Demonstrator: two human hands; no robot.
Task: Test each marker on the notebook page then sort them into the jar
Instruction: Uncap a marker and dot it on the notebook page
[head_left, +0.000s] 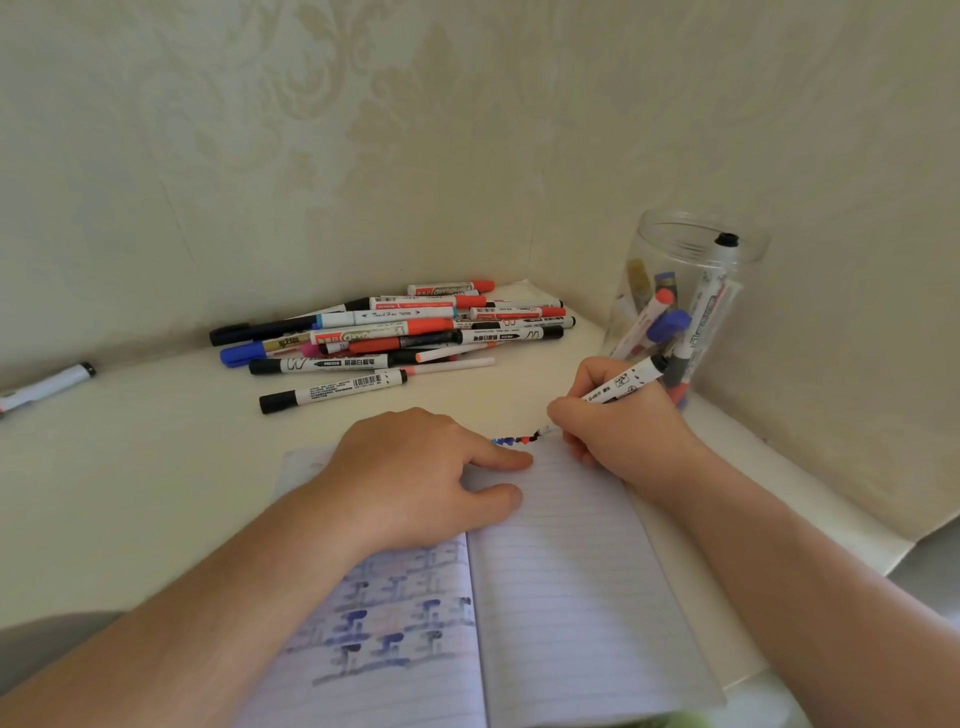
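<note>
Nearest us, the notebook (561, 571) lies open; our left hand (415, 478) presses it flat, fingers relaxed. Our right hand (618, 426) grips 1 marker (623, 382), tip at the page's far edge by earlier dots. We should stroke lightly. Jar (680, 301) stands far right, pile (395, 332) far left.

A cream tabletop (130, 467) sits in a corner of pale wallpaper (363, 130) embossed with a floral damask pattern.

The notebook (545, 597) lies under both hands; the marker pile (395, 332) sits behind the left hand (415, 467), the jar (680, 306) behind the right hand (618, 421).
</note>
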